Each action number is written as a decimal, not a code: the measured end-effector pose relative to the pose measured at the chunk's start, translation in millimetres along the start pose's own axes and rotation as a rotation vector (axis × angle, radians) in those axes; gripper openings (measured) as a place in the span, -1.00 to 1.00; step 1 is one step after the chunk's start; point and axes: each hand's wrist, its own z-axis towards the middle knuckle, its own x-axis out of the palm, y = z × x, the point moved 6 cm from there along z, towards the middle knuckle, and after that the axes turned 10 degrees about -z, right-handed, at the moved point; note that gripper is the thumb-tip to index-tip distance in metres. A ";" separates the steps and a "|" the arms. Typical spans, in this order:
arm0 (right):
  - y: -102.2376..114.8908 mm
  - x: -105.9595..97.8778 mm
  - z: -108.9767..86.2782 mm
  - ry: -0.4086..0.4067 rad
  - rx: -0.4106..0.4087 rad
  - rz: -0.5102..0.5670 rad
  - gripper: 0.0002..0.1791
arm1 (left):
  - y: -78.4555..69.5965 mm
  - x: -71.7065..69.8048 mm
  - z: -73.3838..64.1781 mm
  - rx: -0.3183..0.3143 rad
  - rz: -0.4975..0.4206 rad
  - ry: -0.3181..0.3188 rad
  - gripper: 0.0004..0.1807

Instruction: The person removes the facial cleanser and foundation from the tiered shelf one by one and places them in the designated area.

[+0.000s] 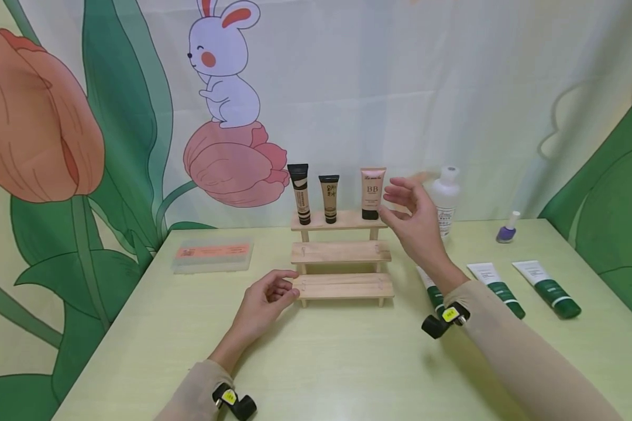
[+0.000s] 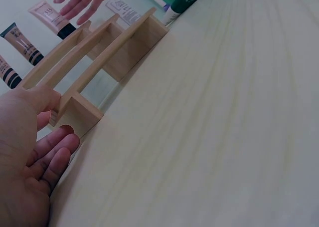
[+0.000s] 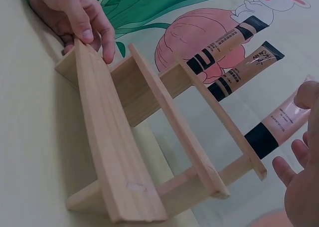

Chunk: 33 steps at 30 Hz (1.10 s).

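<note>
A three-step wooden display stand (image 1: 342, 251) stands on the table. My left hand (image 1: 263, 301) holds the left end of its lowest step, with thumb and forefinger at the board in the right wrist view. On the top step three tubes stand upright on their black caps: a tall black-and-beige tube (image 1: 301, 199), a smaller gold-brown tube (image 1: 329, 199), and a pink BB cream tube (image 1: 372, 190) at the right. My right hand (image 1: 416, 219) is beside the BB cream with fingers spread and loosely bent, its thumb tip right at the tube's lower edge.
Behind my right hand stands a white bottle (image 1: 445, 196). Purple nail polish (image 1: 507, 231) is farther right. Green-and-white tubes (image 1: 548, 289) lie at the right, one partly hidden by my forearm. A flat translucent case (image 1: 213, 255) lies at the left; a printed curtain (image 1: 337, 88) hangs behind.
</note>
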 end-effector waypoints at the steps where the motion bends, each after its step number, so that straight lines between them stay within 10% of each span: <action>1: 0.2 1.9 2.2 0.006 -0.001 0.000 -0.36 | 0.0 0.1 -0.1 0.000 -0.001 0.001 -0.65; 33: 4.4 13.3 14.7 0.044 0.003 0.008 -0.51 | -0.9 0.1 -0.3 -0.014 0.009 -0.013 -0.65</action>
